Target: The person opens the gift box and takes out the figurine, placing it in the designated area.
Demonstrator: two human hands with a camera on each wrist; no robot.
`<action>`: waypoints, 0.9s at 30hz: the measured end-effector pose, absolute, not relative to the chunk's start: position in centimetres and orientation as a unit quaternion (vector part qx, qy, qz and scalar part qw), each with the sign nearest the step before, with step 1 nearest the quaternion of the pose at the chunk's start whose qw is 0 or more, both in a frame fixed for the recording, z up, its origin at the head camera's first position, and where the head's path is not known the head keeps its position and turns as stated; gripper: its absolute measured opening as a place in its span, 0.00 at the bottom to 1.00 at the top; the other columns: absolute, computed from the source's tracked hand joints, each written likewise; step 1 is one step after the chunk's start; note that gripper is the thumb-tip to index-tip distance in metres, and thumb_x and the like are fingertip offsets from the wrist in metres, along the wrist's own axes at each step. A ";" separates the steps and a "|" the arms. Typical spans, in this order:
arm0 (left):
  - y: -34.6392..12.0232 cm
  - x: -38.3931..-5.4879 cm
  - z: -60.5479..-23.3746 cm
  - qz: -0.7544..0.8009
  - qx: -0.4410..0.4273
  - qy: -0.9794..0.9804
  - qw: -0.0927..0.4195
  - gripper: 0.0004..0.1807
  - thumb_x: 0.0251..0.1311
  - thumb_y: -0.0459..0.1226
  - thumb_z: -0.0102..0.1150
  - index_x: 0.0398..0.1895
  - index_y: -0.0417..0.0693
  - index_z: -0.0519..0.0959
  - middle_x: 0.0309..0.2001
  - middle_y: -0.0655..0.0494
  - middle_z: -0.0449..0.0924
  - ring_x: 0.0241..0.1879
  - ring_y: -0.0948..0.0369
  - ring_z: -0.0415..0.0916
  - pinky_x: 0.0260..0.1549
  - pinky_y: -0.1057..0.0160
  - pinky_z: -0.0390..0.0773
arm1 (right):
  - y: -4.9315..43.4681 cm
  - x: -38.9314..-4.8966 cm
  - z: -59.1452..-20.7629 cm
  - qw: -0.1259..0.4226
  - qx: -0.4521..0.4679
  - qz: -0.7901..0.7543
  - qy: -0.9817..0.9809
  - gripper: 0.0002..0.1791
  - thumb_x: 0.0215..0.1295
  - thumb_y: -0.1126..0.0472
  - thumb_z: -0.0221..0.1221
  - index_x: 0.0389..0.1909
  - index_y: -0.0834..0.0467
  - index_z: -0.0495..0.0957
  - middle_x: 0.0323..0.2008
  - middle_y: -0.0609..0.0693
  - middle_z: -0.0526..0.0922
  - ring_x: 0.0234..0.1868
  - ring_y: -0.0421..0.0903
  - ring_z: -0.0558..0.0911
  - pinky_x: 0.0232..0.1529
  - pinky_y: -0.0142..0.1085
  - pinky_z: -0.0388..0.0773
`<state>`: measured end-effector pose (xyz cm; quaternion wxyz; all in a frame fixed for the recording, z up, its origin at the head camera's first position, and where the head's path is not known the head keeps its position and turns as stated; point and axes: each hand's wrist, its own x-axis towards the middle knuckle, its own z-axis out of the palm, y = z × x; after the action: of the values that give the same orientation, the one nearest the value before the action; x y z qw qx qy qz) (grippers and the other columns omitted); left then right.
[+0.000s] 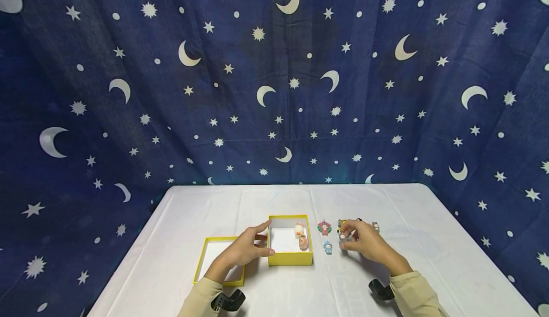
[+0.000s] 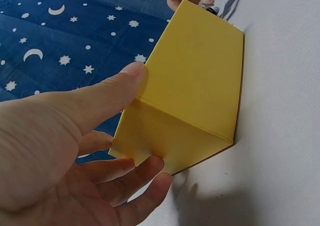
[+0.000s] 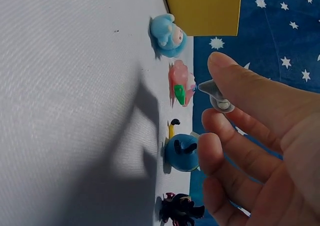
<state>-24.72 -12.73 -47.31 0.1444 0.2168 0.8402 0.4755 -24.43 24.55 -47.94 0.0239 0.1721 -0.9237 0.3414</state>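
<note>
A yellow open box (image 1: 290, 259) with a white inside holds two small figurines (image 1: 299, 231) along its right side. My left hand (image 1: 246, 246) holds the box by its left side; in the left wrist view the thumb lies on the yellow front wall and the fingers touch the side wall. My right hand (image 1: 364, 240) pinches a small grey figurine (image 3: 218, 95) between thumb and fingers, above the table. Right of the box stand a pink-and-green figurine (image 1: 324, 228) and a light blue figurine (image 1: 328, 247).
A yellow-rimmed lid (image 1: 206, 260) lies left of the box, partly behind the left arm. Beyond the right hand stands another figurine (image 1: 376, 226). The right wrist view shows a blue round figurine (image 3: 181, 153) and a dark one (image 3: 180, 208). A starry curtain (image 1: 274, 93) hangs behind the white-covered table.
</note>
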 end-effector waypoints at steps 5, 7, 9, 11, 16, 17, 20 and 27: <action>-12.7 -24.7 -47.2 0.478 0.221 0.838 0.144 0.48 0.60 0.37 0.71 0.79 0.39 0.56 0.77 0.39 0.59 0.66 0.44 0.73 0.62 0.45 0.79 | 24.7 -24.3 -48.0 0.010 0.171 0.336 -0.926 0.18 0.51 0.61 0.76 0.41 0.58 0.82 0.34 0.45 0.83 0.29 0.35 0.73 0.30 0.28 0.72; -12.7 -24.7 -47.2 0.479 0.222 0.837 0.145 0.47 0.60 0.37 0.71 0.79 0.39 0.56 0.77 0.39 0.59 0.66 0.44 0.73 0.62 0.45 0.79 | 24.7 -24.3 -48.1 0.006 0.170 0.337 -0.926 0.18 0.51 0.61 0.76 0.41 0.58 0.82 0.34 0.46 0.83 0.29 0.36 0.74 0.30 0.28 0.72; -12.7 -24.7 -47.2 0.480 0.223 0.836 0.146 0.47 0.60 0.37 0.71 0.79 0.38 0.56 0.77 0.39 0.59 0.66 0.44 0.73 0.62 0.45 0.79 | 24.7 -24.2 -48.1 0.002 0.169 0.338 -0.926 0.19 0.50 0.60 0.76 0.42 0.58 0.82 0.34 0.46 0.83 0.29 0.36 0.74 0.29 0.28 0.72; -12.7 -24.7 -47.1 0.481 0.223 0.835 0.146 0.47 0.60 0.36 0.71 0.79 0.38 0.56 0.77 0.38 0.59 0.66 0.43 0.73 0.61 0.45 0.80 | 24.7 -24.2 -48.1 0.000 0.167 0.340 -0.925 0.19 0.50 0.61 0.77 0.41 0.58 0.82 0.33 0.46 0.83 0.28 0.36 0.74 0.29 0.28 0.72; -12.7 -24.8 -47.1 0.477 0.221 0.838 0.146 0.47 0.60 0.36 0.71 0.79 0.38 0.56 0.77 0.38 0.60 0.65 0.43 0.73 0.60 0.46 0.81 | 24.8 -24.1 -48.2 -0.009 0.164 0.340 -0.926 0.19 0.49 0.61 0.77 0.41 0.58 0.82 0.32 0.45 0.81 0.27 0.37 0.73 0.28 0.28 0.71; -12.7 -24.8 -47.1 0.476 0.221 0.838 0.145 0.47 0.60 0.37 0.71 0.79 0.38 0.56 0.77 0.38 0.60 0.65 0.43 0.74 0.60 0.47 0.81 | 24.9 -24.1 -48.2 -0.011 0.164 0.340 -0.926 0.19 0.49 0.61 0.77 0.41 0.59 0.82 0.32 0.45 0.81 0.27 0.37 0.73 0.28 0.29 0.72; -12.8 -24.8 -47.0 0.476 0.221 0.839 0.146 0.47 0.60 0.37 0.71 0.79 0.38 0.56 0.77 0.38 0.60 0.66 0.43 0.73 0.60 0.47 0.81 | 24.8 -24.1 -48.2 -0.014 0.164 0.336 -0.927 0.19 0.49 0.61 0.77 0.41 0.59 0.82 0.31 0.45 0.81 0.28 0.37 0.73 0.29 0.29 0.73; -12.7 -24.8 -46.9 0.477 0.218 0.839 0.144 0.46 0.60 0.35 0.71 0.78 0.37 0.57 0.77 0.39 0.59 0.65 0.43 0.73 0.61 0.46 0.80 | 24.6 -24.2 -48.7 -0.013 0.162 0.329 -0.930 0.18 0.47 0.61 0.78 0.36 0.57 0.81 0.28 0.43 0.80 0.26 0.35 0.73 0.28 0.28 0.73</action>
<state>-24.79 -12.66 -46.95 0.1435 0.2183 0.8390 0.4773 -24.21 24.63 -48.68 -0.0128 0.1617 -0.9304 0.3286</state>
